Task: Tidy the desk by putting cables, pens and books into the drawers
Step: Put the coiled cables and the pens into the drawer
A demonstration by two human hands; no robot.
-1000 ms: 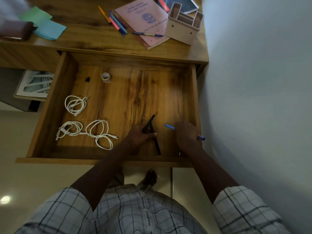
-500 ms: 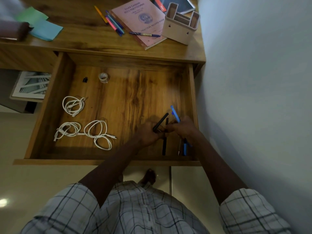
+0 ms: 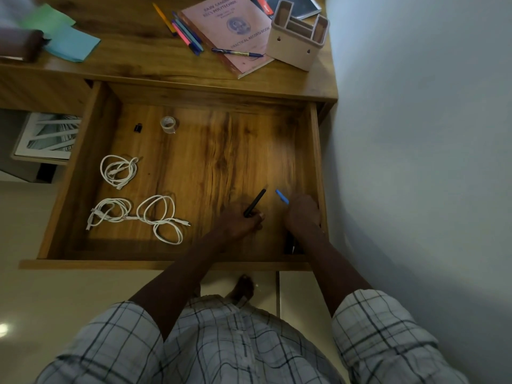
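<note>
Holding 1 pen in each hand, you work low in the front right corner of the drawer point(image 3: 314, 151): your left hand point(image 3: 239, 221) grips a black pen point(image 3: 255, 202) by its lower end, its far end angled up and away, and your right hand point(image 3: 303, 214) is curled around a blue pen point(image 3: 282, 196), with only 1 end poking out past the knuckles. Both pens sit just above the drawer floor near the right wall, which I judge is where you are gathering pens. Something dark, likely more pens, lies under your right wrist by the front wall, though it is too shadowed to be sure. Keeping pens on this side makes sense, since coiled white cables point(image 3: 116, 171) occupy the left half, well apart. A tape roll point(image 3: 169, 124) sits toward the back. Up on the desk point(image 3: 133, 59), loose pens point(image 3: 185, 31) lie beside a pink book point(image 3: 235, 26), with a navy pen point(image 3: 237, 52) across its cover, so much of the tidying remains.
</note>
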